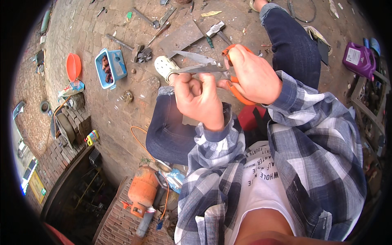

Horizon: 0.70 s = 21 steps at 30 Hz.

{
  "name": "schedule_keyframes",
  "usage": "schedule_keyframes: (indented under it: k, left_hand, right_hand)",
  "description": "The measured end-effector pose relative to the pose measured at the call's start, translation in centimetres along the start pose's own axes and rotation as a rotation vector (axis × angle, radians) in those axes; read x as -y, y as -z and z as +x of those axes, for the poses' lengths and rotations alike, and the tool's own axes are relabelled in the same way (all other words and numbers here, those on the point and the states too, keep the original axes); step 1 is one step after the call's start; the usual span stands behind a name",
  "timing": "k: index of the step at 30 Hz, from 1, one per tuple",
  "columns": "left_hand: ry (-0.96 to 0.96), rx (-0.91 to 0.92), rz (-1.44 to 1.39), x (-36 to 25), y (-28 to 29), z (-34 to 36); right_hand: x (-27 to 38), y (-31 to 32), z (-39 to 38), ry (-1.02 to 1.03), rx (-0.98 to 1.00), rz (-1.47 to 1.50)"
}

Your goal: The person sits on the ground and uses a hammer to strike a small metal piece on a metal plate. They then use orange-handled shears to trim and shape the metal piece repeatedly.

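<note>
"Above the ground (pixel 110 106), near the middle of the scene, which step is shown?"

"Apparently, handling of the opened scissors (pixel 213 67): the right grip (pixel 255 77) clasps the orange handles (pixel 240 94); the left grip (pixel 200 100) has its fingers (pixel 209 83) curled at the near blade (pixel 192 70), though whether they pinch it cannot be told."

"What would the next move call for?"

"Probably a steady right grip, left fingertips clear of the edges."

"And the counts?"

"One pair of scissors, two blades; far, one metal plate (pixel 179 38); left, one red basin (pixel 74 67), one blue tub (pixel 119 65); right, one purple jug (pixel 366 61)."
</note>
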<state>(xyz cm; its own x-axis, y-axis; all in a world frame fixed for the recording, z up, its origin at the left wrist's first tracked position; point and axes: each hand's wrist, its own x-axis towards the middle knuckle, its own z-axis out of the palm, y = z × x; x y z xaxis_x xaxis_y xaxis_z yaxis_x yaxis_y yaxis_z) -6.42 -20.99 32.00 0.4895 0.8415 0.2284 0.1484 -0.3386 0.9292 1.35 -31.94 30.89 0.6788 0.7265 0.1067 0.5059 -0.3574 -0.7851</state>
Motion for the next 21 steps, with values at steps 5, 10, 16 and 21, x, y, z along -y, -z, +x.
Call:
schedule_keyframes:
  k: [5, 10, 16, 21]
  left_hand:
    - [0.033, -0.012, -0.059, -0.2, -0.5, -0.3]
    - [-0.022, -0.019, 0.027, 0.0, -0.3, -0.1]
    - [-0.075, -0.012, 0.053, 0.4, -0.1, -0.1]
    - [-0.114, -0.008, 0.075, 0.8, -0.1, 0.0]
  right_hand:
    - [-0.5, 0.0, 0.0, 0.021, 0.020, 0.009]
    - [-0.3, 0.1, -0.1, 0.026, 0.040, 0.022]
    - [-0.2, 0.1, -0.1, 0.043, 0.023, 0.089]
    - [-0.3, 0.0, -0.2, 0.049, 0.014, 0.096]
